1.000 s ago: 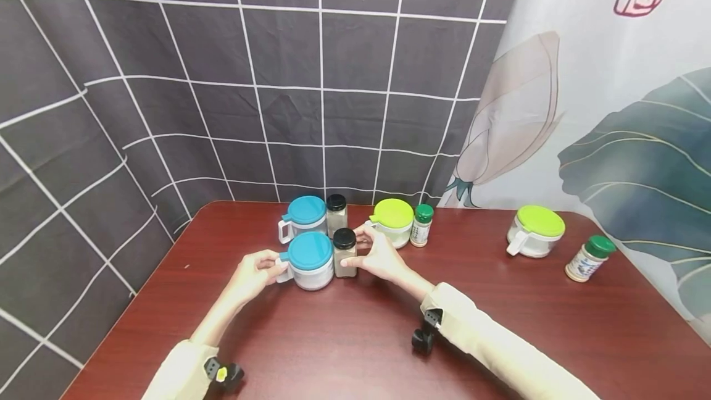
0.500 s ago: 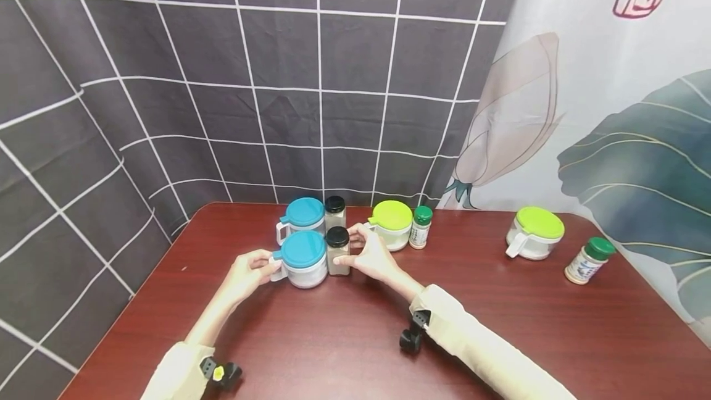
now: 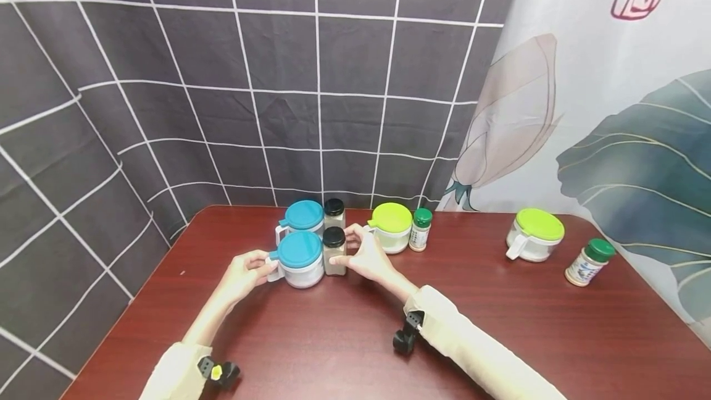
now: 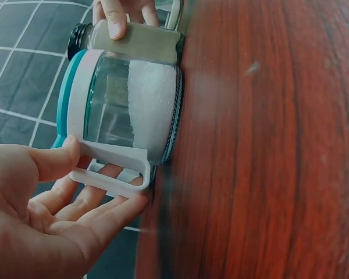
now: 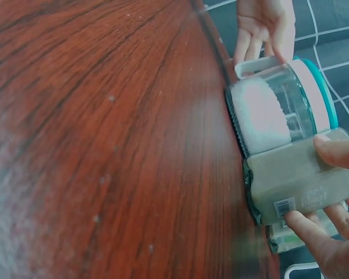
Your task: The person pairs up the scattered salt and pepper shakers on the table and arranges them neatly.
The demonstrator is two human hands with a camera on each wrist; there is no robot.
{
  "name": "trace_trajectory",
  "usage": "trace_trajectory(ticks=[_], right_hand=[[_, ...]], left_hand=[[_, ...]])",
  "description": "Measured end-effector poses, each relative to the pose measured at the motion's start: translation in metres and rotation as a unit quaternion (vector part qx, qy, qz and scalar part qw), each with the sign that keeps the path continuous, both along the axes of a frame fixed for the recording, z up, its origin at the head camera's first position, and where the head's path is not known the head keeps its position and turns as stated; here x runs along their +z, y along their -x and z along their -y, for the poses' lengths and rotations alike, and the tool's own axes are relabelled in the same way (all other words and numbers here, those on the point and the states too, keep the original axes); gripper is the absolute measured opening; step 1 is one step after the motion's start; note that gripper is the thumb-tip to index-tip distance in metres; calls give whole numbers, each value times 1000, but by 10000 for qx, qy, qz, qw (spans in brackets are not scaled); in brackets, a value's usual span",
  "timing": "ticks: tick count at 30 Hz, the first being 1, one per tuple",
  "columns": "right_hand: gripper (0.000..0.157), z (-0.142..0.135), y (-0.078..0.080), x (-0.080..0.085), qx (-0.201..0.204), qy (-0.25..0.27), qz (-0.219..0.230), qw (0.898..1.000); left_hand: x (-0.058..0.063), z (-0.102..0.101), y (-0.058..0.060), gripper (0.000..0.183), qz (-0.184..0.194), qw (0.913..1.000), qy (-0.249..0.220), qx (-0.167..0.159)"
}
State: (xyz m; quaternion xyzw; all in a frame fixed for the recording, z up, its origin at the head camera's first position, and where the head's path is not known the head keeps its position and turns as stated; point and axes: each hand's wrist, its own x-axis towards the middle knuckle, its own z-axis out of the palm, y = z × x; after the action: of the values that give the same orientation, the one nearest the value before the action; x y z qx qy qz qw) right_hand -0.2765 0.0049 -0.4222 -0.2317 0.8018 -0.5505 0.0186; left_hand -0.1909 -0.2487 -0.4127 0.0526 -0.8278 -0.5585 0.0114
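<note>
My left hand [image 3: 244,276] holds the white handle [image 4: 113,168] of the front blue-lidded seasoning jar [image 3: 300,259], its thumb on the handle's top and fingers beneath. White granules fill part of that glass jar. Beside it on the right stands a black-capped spice bottle [image 3: 335,252] of pale powder, its side against the jar. My right hand [image 3: 370,257] grips this bottle between thumb and fingers; a barcode label shows near a fingertip in the right wrist view. Directly behind are a second blue-lidded jar [image 3: 303,215] and a second black-capped bottle [image 3: 334,212], both partly hidden.
Right of my right hand stand a green-lidded jar [image 3: 391,227] and a green-capped shaker [image 3: 420,229]. Farther right on the red-brown table [image 3: 355,350] are another green-lidded jar [image 3: 535,234] and another green-capped shaker [image 3: 590,262]. A dark gridded curtain [image 3: 278,110] hangs behind.
Both hands have shifted slightly left, and the front blue-lidded jar and black-capped bottle have moved left with them. The bottle now lines up more closely with the one behind it.
</note>
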Motion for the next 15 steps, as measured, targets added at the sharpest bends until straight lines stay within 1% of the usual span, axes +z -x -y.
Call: trace_trajectory(ticks=[4,11,15], right_hand=[[42,0,-1,-1,-47,-3,40,10000],[43,1,-2,-1,21,244,11,9997],[42,1,-1,-2,-1,146,2,9999]], left_hand=[[0,-1,-1,28,51,10000,-80,-9],[-1,-1,-1,27,-1,10000,-49,18],[-1,-1,1,26,-22,10000,-45,26]])
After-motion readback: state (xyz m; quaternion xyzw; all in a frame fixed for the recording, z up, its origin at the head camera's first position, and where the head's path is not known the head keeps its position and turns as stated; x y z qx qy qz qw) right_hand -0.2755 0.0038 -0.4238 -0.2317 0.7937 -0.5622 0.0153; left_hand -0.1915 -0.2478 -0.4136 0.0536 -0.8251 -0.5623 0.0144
